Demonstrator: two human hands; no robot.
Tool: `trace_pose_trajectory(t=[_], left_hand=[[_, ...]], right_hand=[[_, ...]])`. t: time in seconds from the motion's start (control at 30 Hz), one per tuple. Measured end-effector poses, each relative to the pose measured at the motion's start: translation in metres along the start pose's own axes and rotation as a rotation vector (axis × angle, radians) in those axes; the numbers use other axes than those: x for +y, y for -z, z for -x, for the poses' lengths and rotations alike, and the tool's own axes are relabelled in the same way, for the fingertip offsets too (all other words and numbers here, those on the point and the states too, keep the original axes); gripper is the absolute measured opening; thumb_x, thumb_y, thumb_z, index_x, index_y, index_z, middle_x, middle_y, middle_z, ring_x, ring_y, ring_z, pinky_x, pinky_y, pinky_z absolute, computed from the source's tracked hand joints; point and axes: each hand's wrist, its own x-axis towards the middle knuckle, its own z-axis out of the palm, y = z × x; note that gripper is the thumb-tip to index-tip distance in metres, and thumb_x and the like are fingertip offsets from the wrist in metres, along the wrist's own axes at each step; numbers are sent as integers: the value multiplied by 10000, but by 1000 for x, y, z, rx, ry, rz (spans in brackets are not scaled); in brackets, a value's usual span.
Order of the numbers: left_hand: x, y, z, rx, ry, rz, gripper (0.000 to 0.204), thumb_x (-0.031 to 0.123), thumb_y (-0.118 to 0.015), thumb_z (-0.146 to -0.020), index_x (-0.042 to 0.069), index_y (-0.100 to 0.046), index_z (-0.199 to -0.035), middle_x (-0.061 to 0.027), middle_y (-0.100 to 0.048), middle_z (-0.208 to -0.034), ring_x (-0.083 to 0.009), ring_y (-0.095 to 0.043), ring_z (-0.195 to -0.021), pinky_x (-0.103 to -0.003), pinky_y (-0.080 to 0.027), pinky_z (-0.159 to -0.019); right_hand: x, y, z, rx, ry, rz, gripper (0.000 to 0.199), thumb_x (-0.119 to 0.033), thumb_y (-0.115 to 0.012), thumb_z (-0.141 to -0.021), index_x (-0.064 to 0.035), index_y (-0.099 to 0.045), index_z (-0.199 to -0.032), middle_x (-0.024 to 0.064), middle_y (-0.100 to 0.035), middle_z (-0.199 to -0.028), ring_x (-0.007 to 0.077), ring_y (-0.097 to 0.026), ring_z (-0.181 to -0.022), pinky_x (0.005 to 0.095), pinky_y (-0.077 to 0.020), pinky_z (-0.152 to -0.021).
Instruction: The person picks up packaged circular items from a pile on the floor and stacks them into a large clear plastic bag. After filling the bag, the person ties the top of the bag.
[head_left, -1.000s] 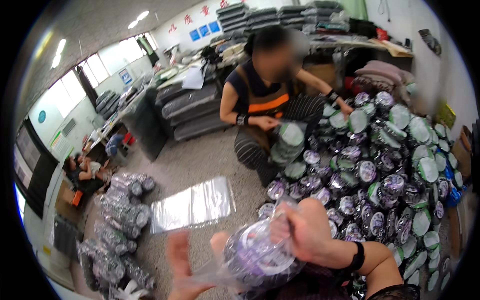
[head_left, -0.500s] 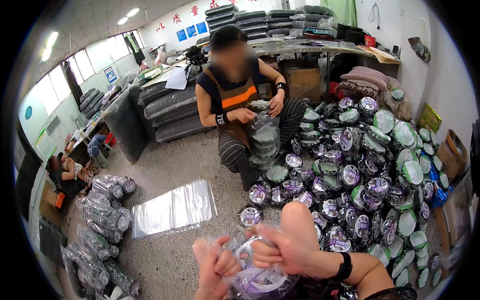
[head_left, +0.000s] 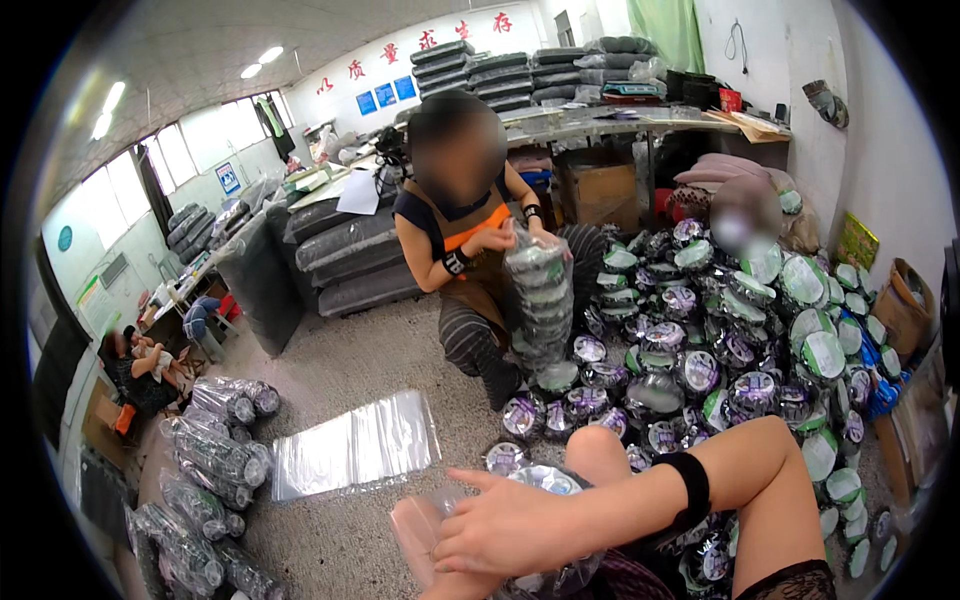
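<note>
My right hand [head_left: 515,525], with a black band on its wrist, lies across a clear plastic bag [head_left: 560,575] holding round purple-and-white packs [head_left: 545,482]. My left hand [head_left: 425,535] holds the bag's left side from below, partly seen through the plastic. Both hands are low in the view, by my bent knee [head_left: 600,450]. The bag's lower part is cut off by the frame edge.
A co-worker [head_left: 460,215] crouches opposite, gripping a tall bagged stack of round packs [head_left: 540,300]. A big heap of loose round packs [head_left: 730,330] fills the right side. Flat clear bags [head_left: 355,445] lie on the floor; filled bag rolls [head_left: 205,465] lie at the left.
My hands have closed together on the bag and dropped lower in the view. The co-worker's stack has grown taller and stands upright.
</note>
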Motion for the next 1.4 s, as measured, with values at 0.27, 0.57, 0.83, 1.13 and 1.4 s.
trace_pose_trajectory(t=[0.27, 0.57, 0.83, 1.13, 1.4], left_hand=[[-33, 41, 30, 177, 361, 1192, 187, 151, -675, -812, 8, -556, -799, -107, -591, -861, -161, -555, -677, -246, -434, -566], [12, 47, 28, 111, -139, -302, 63, 6, -631, -802, 33, -575, -791, -82, -600, -865, -188, -612, -731, -288, -483, -618], [6, 54, 63, 727, -491, -824, 133, 151, -666, -691, 138, -538, -724, 7, -570, -775, -154, -547, -589, -308, -402, -457], [30, 59, 103, 199, -276, -414, 176, 141, -492, -927, -8, -580, -892, -75, -608, -1009, -194, -617, -786, -301, -493, -703], [8, 37, 83, 86, 396, 333, 175, 92, -577, -886, 25, -568, -1047, -53, -579, -963, -120, -530, -976, -241, -432, -831]], right_hand=[[11, -14, 17, 449, -145, 192, 185, -316, -584, -848, -145, -553, -784, -14, -572, -818, 170, -547, -838, 364, -355, -801], [-3, -26, 6, 409, -260, -237, 682, -342, -670, -806, 30, -360, -1287, 122, -587, -889, 319, -563, -875, 394, -441, -808], [-18, -15, -13, 363, 7, 69, 191, -260, -681, -778, -97, -601, -718, 28, -566, -644, 208, -566, -575, 319, -445, -526], [15, -64, 22, 271, -74, 194, 219, -284, -713, -740, -132, -579, -655, 6, -571, -791, 176, -552, -784, 314, -421, -683], [-33, -33, -20, 493, 165, -65, 158, -210, -675, -793, -73, -610, -749, 87, -563, -1067, 250, -539, -986, 387, -418, -850]])
